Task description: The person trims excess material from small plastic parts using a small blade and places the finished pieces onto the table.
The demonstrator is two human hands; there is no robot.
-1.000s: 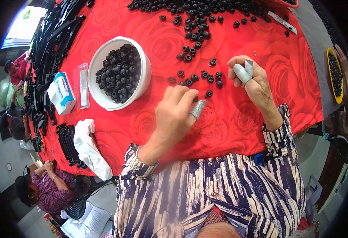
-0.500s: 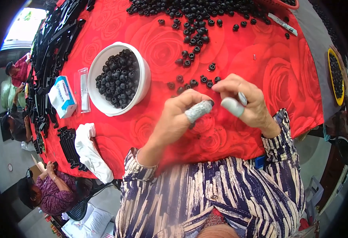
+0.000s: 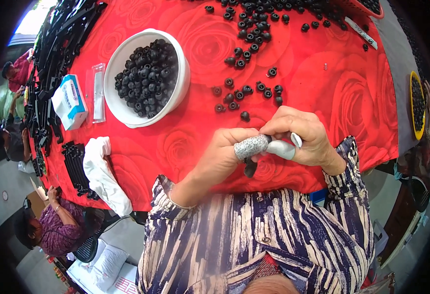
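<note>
My left hand (image 3: 222,154) and my right hand (image 3: 305,137) meet over the near edge of the red rose-patterned tablecloth (image 3: 362,98). The left thumb wears a speckled grey finger cover, and white covers sit on the right fingertips. A small black round part (image 3: 249,169) hangs under the left thumb, pinched by the left hand. The right fingers are curled, their tips pressed against the left thumb tip; whether they hold anything is hidden. Several loose black parts (image 3: 247,90) lie just beyond the hands, and a bigger heap (image 3: 274,10) lies at the far edge.
A white bowl (image 3: 127,105) full of black parts stands far left, beside a clear packet (image 3: 98,93) and a blue-white box (image 3: 70,100). A white cloth (image 3: 102,171), black strips (image 3: 75,166), a yellow dish (image 3: 413,108). A seated person (image 3: 53,225) is at lower left.
My hands have come together and drawn toward me, from over the loose parts to the table's near edge. The left hand now carries a black part.
</note>
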